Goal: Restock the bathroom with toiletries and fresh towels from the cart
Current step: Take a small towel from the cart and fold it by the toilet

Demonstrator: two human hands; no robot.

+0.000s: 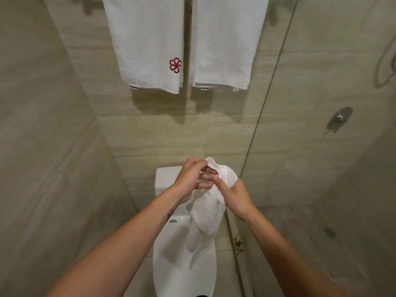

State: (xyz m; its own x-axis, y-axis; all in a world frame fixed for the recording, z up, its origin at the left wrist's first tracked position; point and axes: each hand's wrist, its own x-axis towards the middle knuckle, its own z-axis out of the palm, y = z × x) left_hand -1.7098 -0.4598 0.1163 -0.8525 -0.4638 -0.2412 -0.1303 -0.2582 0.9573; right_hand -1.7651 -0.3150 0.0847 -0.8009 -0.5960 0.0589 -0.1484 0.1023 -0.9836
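A small white towel (211, 205) is held above the toilet (184, 264), its top corner pinched by the left hand (188, 179) and its middle gripped by the right hand (237, 196). Open room is left below two hung towels (147, 39); a glass panel (267, 103) stands close on the right.

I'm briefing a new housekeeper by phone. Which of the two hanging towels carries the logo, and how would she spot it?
On the tiled back wall above the toilet, two white towels hang side by side. It is the left towel. Unlike the plain right towel, it has a red flower-like emblem near its lower right corner.
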